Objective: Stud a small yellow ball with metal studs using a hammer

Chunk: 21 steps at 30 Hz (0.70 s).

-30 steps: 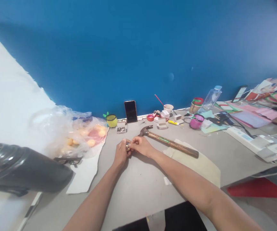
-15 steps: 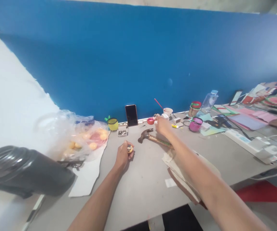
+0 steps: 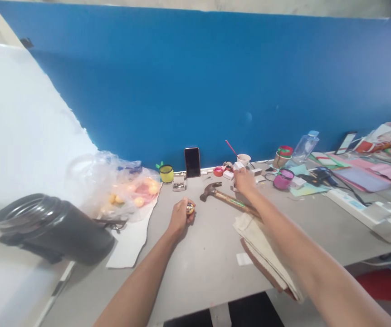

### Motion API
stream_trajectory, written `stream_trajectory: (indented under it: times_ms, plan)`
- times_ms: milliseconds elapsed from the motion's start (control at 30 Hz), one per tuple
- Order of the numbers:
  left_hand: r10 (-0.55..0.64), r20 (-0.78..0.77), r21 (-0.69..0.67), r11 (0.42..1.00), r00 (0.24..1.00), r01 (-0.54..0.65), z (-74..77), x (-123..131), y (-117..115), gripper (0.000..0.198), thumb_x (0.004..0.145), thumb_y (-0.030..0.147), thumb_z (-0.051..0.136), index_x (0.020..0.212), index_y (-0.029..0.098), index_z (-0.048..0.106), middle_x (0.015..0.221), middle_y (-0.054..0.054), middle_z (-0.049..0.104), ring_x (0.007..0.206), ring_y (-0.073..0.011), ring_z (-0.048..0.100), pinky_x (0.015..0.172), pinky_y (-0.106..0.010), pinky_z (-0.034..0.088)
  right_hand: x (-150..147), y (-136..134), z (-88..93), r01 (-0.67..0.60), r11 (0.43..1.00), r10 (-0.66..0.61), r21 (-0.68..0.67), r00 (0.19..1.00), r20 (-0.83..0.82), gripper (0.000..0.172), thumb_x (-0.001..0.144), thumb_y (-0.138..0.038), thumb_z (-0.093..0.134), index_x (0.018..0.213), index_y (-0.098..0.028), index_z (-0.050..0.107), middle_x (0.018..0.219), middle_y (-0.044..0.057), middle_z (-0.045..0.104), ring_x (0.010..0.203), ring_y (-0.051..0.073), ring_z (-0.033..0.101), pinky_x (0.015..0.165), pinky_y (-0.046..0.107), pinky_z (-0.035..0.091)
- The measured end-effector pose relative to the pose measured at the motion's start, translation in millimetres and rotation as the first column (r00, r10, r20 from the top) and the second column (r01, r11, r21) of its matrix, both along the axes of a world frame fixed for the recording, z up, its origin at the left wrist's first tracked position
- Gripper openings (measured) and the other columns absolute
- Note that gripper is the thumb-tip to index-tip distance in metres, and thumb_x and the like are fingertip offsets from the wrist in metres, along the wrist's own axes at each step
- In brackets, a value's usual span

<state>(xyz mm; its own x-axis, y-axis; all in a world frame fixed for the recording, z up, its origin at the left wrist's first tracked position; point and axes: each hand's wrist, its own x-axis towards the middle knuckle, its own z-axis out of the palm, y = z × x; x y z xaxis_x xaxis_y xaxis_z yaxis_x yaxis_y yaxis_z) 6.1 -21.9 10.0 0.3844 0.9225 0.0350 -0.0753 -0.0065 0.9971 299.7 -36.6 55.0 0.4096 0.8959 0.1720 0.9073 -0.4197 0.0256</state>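
My left hand (image 3: pixel 181 216), resting on the table, is closed around a small round yellow object (image 3: pixel 190 208) with dark and shiny bits on its face. Farther back, my right hand (image 3: pixel 244 180) reaches among small white boxes (image 3: pixel 228 175). Its fingers are bent over a white box (image 3: pixel 238 166), but whether they grip it is hidden. Between the hands lies a claw hammer (image 3: pixel 227 197), its handle end passing under my right forearm. An open little box of metal pieces (image 3: pixel 179 185) sits behind my left hand. A folded cream cloth (image 3: pixel 253 234) lies under my right forearm.
A phone (image 3: pixel 192 162) leans on the blue wall beside a yellow mesh cup (image 3: pixel 166 174). Left are a dark flask (image 3: pixel 59 229) and a plastic bag with yellow-orange items (image 3: pixel 127 190). Right stand a paper cup (image 3: pixel 243 159), a pink mesh cup (image 3: pixel 284 179) and a power strip (image 3: pixel 355 209).
My right hand has moved slightly nearer and right, among the white boxes. My left hand keeps the round yellow object in its grip. The view has shifted a little.
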Motion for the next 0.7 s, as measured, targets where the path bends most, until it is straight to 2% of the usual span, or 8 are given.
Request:
stream_trajectory:
  times_ms: [233, 533, 700]
  plan:
    - [-0.038, -0.011, 0.020, 0.999, 0.999, 0.038, -1.8, -2, 1, 0.059, 0.089, 0.074, 0.050, 0.079, 0.017, 0.060, 0.044, 0.003, 0.048, 0.037, -0.0098, 0.038, 0.040, -0.022, 0.030, 14, -3, -3.3, 0.031, 0.998, -0.026, 0.053, 0.996, -0.090, 0.032, 0.097, -0.015, 0.050, 0.120, -0.018, 0.071, 0.126, 0.018, 0.060, 0.118, 0.031, 0.057, 0.094, 0.036, 0.046]
    - [-0.038, -0.017, 0.023, 0.999, 0.999, 0.039, -4.0, -3, 3, 0.059, 0.091, 0.074, 0.049, 0.080, 0.017, 0.061, 0.047, 0.002, 0.052, 0.038, -0.0097, 0.039, 0.040, -0.022, 0.031, 35, 4, 9.7, 0.125, 0.976, -0.080, 0.176, 0.966, -0.246, 0.020, 0.093, -0.029, 0.062, 0.100, -0.021, 0.079, 0.118, 0.013, 0.064, 0.111, 0.026, 0.059, 0.086, 0.030, 0.046]
    - [-0.049, -0.004, 0.010, 0.999, 0.999, 0.050, -2.9, -3, 3, 0.061, 0.089, 0.077, 0.050, 0.080, 0.017, 0.061, 0.047, 0.002, 0.052, 0.038, -0.0099, 0.040, 0.040, -0.022, 0.031, 39, 16, 19.4, 0.162, 0.974, -0.110, 0.162, 0.951, -0.288, 0.024, 0.094, -0.030, 0.059, 0.103, -0.018, 0.078, 0.115, 0.012, 0.068, 0.104, 0.024, 0.061, 0.085, 0.028, 0.045]
